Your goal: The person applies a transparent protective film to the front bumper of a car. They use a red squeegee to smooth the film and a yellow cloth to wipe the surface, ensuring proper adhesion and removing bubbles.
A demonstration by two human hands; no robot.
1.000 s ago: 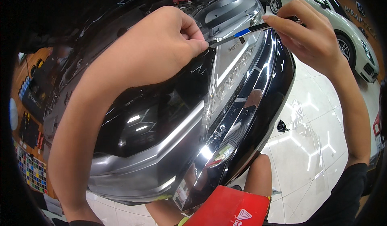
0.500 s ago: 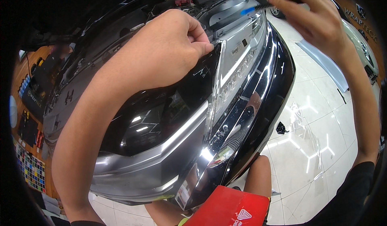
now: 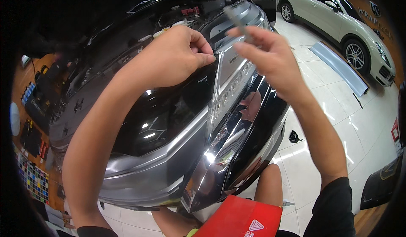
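Note:
My left hand (image 3: 171,59) reaches over the front of a car, with thumb and fingers pinched together at the corner of a glossy black panel (image 3: 186,99). What lies between its fingertips is too small to make out. Beside them runs a clear lamp (image 3: 231,82) with raised lettering. To the right of it my right hand (image 3: 275,61), blurred by motion, closes around a slim, pen-like grey tool (image 3: 237,21) that points up and away to the left. Below the lamp curves a shiny dark bumper trim (image 3: 228,139).
A red pouch (image 3: 243,216) hangs at my lap between bent legs. On the tiled floor to the right lie a long silver panel (image 3: 340,68) and a crumpled black scrap (image 3: 294,136). A white car (image 3: 338,17) stands behind. Colour swatches (image 3: 31,173) line the left wall.
My right hand has come down and left, from high at the right to close above the lamp, bringing the tool along. My left hand keeps its pinch. The view has shifted slightly.

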